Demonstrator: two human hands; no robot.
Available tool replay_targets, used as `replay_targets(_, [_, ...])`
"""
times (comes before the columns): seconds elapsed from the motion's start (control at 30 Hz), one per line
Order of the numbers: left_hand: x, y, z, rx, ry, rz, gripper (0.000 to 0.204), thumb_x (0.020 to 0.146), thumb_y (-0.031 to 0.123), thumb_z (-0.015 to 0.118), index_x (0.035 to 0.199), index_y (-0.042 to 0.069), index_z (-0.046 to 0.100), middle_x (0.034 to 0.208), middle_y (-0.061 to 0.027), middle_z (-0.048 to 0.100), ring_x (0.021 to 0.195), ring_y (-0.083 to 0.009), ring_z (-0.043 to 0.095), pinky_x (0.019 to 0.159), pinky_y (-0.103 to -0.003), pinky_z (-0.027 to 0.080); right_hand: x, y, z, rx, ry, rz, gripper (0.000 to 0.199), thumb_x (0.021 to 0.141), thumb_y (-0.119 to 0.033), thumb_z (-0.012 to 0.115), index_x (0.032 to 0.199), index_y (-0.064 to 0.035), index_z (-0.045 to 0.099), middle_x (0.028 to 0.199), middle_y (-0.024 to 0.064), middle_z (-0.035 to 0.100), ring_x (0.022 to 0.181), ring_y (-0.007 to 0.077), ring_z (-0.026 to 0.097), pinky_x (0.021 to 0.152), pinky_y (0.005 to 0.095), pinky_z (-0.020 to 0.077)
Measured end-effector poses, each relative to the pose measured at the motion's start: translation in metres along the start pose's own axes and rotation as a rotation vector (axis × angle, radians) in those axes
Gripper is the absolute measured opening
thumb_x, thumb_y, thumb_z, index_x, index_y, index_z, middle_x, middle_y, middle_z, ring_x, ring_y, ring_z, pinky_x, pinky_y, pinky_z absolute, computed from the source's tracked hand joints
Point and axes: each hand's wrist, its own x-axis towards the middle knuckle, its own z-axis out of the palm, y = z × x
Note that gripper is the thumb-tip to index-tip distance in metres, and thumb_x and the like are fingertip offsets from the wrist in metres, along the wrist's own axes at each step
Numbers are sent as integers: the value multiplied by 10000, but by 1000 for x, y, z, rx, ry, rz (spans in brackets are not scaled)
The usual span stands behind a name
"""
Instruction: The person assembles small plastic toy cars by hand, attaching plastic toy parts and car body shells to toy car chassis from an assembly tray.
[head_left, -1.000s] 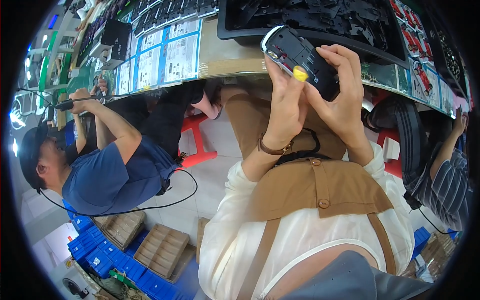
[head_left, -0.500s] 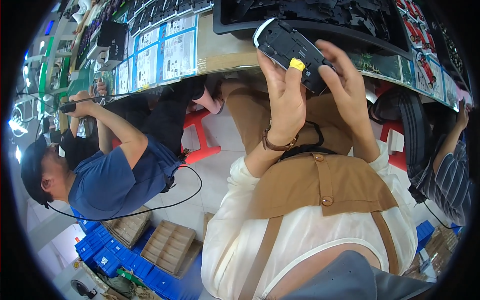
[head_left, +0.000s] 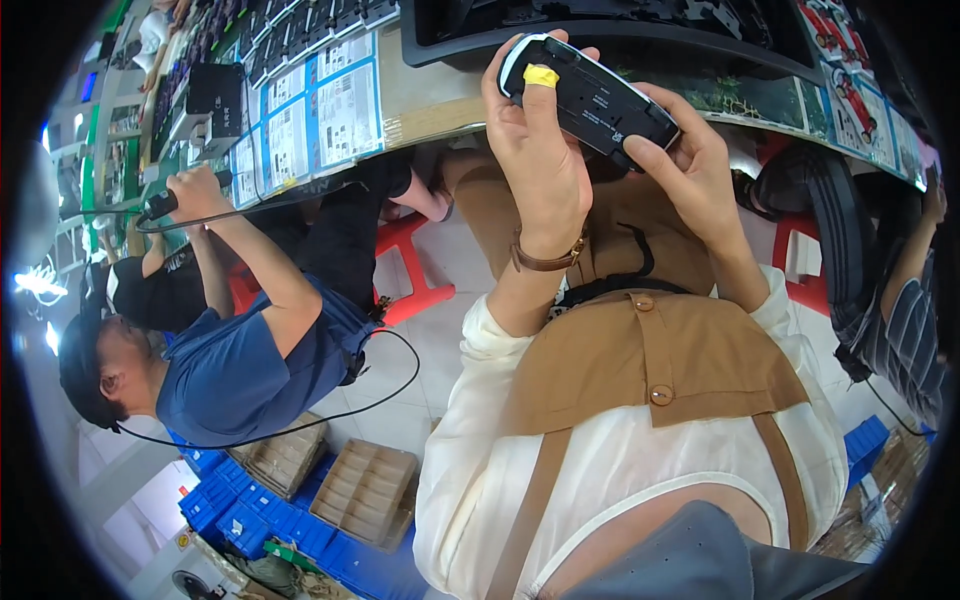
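Left grip (head_left: 543, 165) and right grip (head_left: 695, 162) clasping toy car (head_left: 602, 103), black tray (head_left: 455, 46) just beyond, printed sheets (head_left: 348, 112) leftward

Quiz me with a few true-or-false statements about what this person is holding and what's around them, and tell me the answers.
1. The left hand and the right hand are both on the toy car. True.
2. The car's white top faces the camera. False: its black underside does.
3. The yellow wrap is on the right thumb. False: it is on the left thumb.
4. A watch with a brown strap is on the left wrist. True.
5. The black tray holds red cars. False: black parts lie in it.
6. Someone in a blue shirt is at the left of the picture. True.
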Motion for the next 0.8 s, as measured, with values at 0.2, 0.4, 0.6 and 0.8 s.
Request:
replay_targets(0.2, [-2, -3, 2, 76, 9, -28, 273, 921, 89, 431, 1181, 12, 404, 1159, -167, 531, 1029, -311, 569, 847, -377, 504, -1, 2, 0, 80, 29, -15, 394, 790, -99, 656, 1135, 31, 517, 900, 51, 598, 650, 46, 554, 544, 162, 462])
replay_targets(0.4, [-17, -12, -4, 174, 54, -143, 236, 907, 100, 475, 1131, 27, 456, 1024, -59, 551, 909, -124, 552, 787, -284, 461, 0, 3, 1, 157, 88, 6, 386, 793, -103, 658, 1129, 30, 520, 910, 61, 597, 679, 60, 565, 542, 179, 496])
replay_targets(0.6, [-14, -8, -16, 166, 109, -198, 168, 912, 102, 481, 1064, 31, 495, 967, -33, 575, 836, -107, 566, 759, -257, 461, 1, 1, -7, 404, -29, 68, 366, 913, -173, 458, 1216, 31, 484, 1008, 89, 586, 789, 118, 597, 686, 252, 537])
replay_targets(0.8, [-9, -10, -17, 137, 116, -160, 179, 913, 105, 475, 1080, 41, 480, 971, -33, 569, 836, -117, 572, 741, -258, 473, 7, 5, 0, 302, 3, 36, 364, 808, 16, 589, 1164, 50, 520, 1001, 101, 564, 788, 119, 578, 659, 255, 544])
